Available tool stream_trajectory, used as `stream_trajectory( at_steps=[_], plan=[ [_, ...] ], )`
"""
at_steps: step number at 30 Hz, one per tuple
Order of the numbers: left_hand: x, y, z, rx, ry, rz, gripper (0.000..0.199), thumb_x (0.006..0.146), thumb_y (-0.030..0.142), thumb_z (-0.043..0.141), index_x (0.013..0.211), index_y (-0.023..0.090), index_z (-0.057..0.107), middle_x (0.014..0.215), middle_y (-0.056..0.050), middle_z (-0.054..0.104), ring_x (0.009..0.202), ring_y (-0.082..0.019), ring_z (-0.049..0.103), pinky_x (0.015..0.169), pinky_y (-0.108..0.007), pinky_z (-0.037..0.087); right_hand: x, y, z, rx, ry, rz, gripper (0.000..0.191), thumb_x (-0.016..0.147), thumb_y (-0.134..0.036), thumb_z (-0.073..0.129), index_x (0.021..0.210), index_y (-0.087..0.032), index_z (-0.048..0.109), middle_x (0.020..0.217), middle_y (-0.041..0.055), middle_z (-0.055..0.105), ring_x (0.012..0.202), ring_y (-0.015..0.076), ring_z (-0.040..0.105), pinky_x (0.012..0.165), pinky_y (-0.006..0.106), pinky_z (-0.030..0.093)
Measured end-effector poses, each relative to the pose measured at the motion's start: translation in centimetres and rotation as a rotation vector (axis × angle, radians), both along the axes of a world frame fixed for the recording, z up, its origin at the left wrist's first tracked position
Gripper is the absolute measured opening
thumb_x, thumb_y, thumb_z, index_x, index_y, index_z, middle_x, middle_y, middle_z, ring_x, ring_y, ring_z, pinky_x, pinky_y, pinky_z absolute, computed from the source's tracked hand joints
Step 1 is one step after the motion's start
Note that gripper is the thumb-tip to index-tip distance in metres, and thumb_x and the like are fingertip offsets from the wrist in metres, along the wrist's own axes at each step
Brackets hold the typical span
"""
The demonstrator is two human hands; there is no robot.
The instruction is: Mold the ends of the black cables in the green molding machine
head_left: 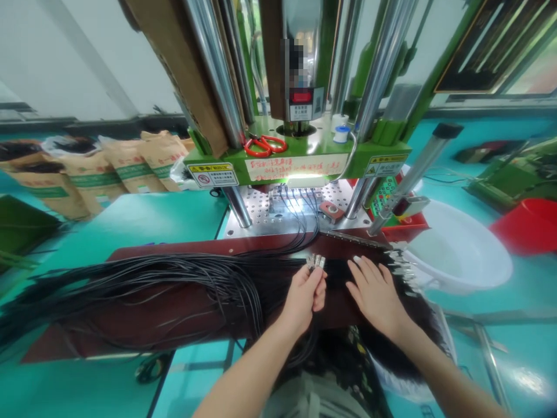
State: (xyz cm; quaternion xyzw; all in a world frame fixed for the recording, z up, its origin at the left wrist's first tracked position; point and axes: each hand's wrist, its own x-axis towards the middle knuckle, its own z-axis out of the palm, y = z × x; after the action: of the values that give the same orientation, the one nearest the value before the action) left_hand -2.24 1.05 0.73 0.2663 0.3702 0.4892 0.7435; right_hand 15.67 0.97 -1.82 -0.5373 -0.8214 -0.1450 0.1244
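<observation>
My left hand (304, 296) is closed round a small bunch of black cables, with their silvery metal connectors (317, 261) poking up above the thumb. My right hand (378, 293) lies palm down with fingers spread, over dark cables beside a row of white and metal cable ends (404, 270). What lies under that palm is hidden. A long bundle of black cables (183, 270) stretches leftward across the dark red board (152, 316). Several cables run into the lit metal mould (296, 200) of the green press in front of me.
Red-handled scissors (265, 145) and a blue-and-white spool (342, 134) rest on the press's green crossbeam (374, 158). Shiny columns (238, 208) flank the mould. At the right stand a white tub (461, 247) and a red bucket (528, 226); paper sacks (91, 171) stand at the left.
</observation>
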Motion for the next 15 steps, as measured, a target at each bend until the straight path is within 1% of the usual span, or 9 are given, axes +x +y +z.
stream_trajectory(
  at_steps=[2, 3, 5, 6, 8, 11, 13, 15],
  plan=[
    [0.1, 0.0, -0.2, -0.009, 0.012, -0.014, 0.032, 0.071, 0.043, 0.061, 0.079, 0.018, 0.043, 0.045, 0.010, 0.035, 0.032, -0.002, 0.022, 0.032, -0.015, 0.012, 0.3, -0.2, 0.3, -0.006, -0.020, 0.032, 0.041, 0.088, -0.033, 0.039, 0.118, -0.009, 0.054, 0.122, 0.0168, 0.055, 0.115, 0.0293, 0.046, 0.094, 0.046, 0.030],
    [0.1, -0.1, -0.3, -0.010, 0.020, -0.025, 0.033, 0.070, 0.044, 0.061, 0.080, 0.019, 0.042, 0.045, 0.011, 0.035, 0.032, -0.002, 0.022, 0.032, -0.015, 0.012, 0.7, 0.2, 0.6, -0.021, -0.018, 0.067, 0.040, 0.089, -0.034, 0.037, 0.115, -0.009, 0.056, 0.119, 0.0164, 0.057, 0.111, 0.0283, 0.049, 0.093, 0.045, 0.032],
    [0.2, -0.1, -0.5, -0.001, 0.042, -0.044, 0.034, 0.069, 0.045, 0.062, 0.079, 0.020, 0.041, 0.044, 0.011, 0.035, 0.031, -0.002, 0.022, 0.031, -0.015, 0.011, 1.8, 2.1, 1.4, -0.051, 0.019, 0.121, 0.037, 0.090, -0.034, 0.035, 0.107, -0.012, 0.060, 0.109, 0.0137, 0.062, 0.102, 0.0248, 0.055, 0.089, 0.040, 0.037],
    [0.3, -0.2, -0.6, 0.008, 0.054, -0.049, 0.034, 0.069, 0.046, 0.062, 0.077, 0.020, 0.041, 0.044, 0.011, 0.035, 0.031, -0.002, 0.022, 0.031, -0.015, 0.011, 2.4, 3.5, 1.8, -0.064, 0.044, 0.124, 0.035, 0.090, -0.032, 0.035, 0.105, -0.013, 0.061, 0.106, 0.0126, 0.064, 0.099, 0.0232, 0.057, 0.087, 0.037, 0.039],
    [0.3, -0.3, -0.9, 0.031, 0.069, -0.048, 0.034, 0.069, 0.045, 0.062, 0.076, 0.020, 0.040, 0.044, 0.011, 0.034, 0.031, -0.002, 0.022, 0.031, -0.015, 0.012, 3.6, 6.5, 2.4, -0.088, 0.045, 0.034, 0.031, 0.087, -0.029, 0.040, 0.106, -0.013, 0.059, 0.108, 0.0131, 0.062, 0.097, 0.0238, 0.057, 0.083, 0.035, 0.042],
    [0.3, -0.5, -1.4, 0.055, 0.074, -0.041, 0.034, 0.070, 0.044, 0.062, 0.075, 0.020, 0.039, 0.043, 0.011, 0.033, 0.032, -0.001, 0.022, 0.032, -0.014, 0.012, 4.7, 10.1, 2.6, -0.284, -0.108, -0.107, 0.029, 0.078, -0.019, 0.046, 0.105, -0.014, 0.058, 0.105, 0.0123, 0.060, 0.092, 0.0238, 0.057, 0.072, 0.032, 0.043],
    [0.2, -0.6, -1.7, 0.066, 0.071, -0.032, 0.033, 0.071, 0.044, 0.061, 0.077, 0.020, 0.040, 0.043, 0.012, 0.033, 0.032, -0.001, 0.021, 0.032, -0.014, 0.013, 4.9, 11.2, 2.3, -0.376, -0.177, -0.132, 0.028, 0.074, -0.012, 0.045, 0.099, -0.015, 0.059, 0.099, 0.0107, 0.060, 0.086, 0.0212, 0.058, 0.067, 0.029, 0.041],
    [0.1, -0.7, -1.9, 0.072, 0.068, -0.018, 0.033, 0.071, 0.046, 0.060, 0.077, 0.020, 0.041, 0.043, 0.011, 0.033, 0.032, -0.001, 0.021, 0.032, -0.014, 0.013, 4.9, 11.5, 2.2, -0.373, -0.188, -0.118, 0.026, 0.072, -0.008, 0.044, 0.093, -0.014, 0.059, 0.093, 0.0100, 0.059, 0.084, 0.0196, 0.057, 0.067, 0.028, 0.039]
  ],
)
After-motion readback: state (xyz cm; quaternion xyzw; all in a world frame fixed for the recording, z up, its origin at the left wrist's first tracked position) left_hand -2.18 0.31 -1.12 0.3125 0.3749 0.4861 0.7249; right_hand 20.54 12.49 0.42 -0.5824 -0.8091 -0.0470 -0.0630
